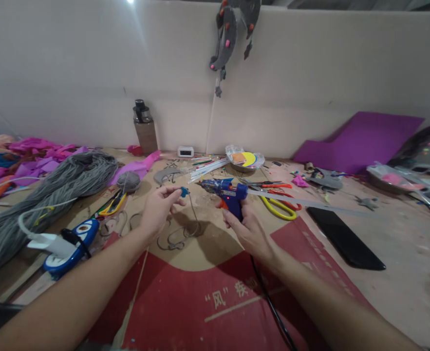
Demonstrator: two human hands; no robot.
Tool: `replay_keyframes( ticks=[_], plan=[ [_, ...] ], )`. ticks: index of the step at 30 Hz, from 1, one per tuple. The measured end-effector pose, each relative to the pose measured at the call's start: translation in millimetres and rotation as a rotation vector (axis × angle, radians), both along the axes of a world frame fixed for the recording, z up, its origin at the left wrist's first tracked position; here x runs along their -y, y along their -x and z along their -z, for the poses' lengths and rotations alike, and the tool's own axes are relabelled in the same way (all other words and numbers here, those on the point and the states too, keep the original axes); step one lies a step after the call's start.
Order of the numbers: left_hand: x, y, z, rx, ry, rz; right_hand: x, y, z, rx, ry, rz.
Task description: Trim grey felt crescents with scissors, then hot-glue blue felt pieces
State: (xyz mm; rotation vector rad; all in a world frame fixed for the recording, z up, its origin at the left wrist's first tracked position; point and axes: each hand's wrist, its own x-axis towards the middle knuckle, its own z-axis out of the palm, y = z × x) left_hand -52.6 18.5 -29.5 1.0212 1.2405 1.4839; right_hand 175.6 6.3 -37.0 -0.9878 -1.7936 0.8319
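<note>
In my right hand (246,224) is a blue hot glue gun (224,190), its nozzle pointing left and a long clear glue stick (291,197) running out of its back. My left hand (161,207) pinches a small blue piece (184,191) between thumb and fingers, a little left of the nozzle and apart from it. A thin grey yarn (193,209) hangs from that piece and curls in loops on the cardboard (200,256) below. The black cord of the gun trails down toward me.
A bundle of grey yarn (72,180), a yarn ball (128,181) and a blue power strip (70,248) lie on the left. Yellow-handled scissors (278,208) and a black phone (346,238) are on the right. A dark bottle (144,127) stands at the back wall.
</note>
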Motion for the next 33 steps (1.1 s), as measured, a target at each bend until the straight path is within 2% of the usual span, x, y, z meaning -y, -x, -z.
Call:
replay_keyframes(
  ticks=[13,18,33],
  plan=[
    [-2.4,-4.9,6.3,0.061,-0.025,0.026,5.4,5.6,-1.1,0.036,-0.099,0.015],
    [-1.9,-4.7,5.2,0.067,-0.028,0.021,6.9,4.4,0.0,0.098,-0.076,0.002],
    [0.8,-7.5,-0.1,0.003,0.009,0.02,7.4,6.4,2.6,0.098,-0.034,-0.053]
  ],
)
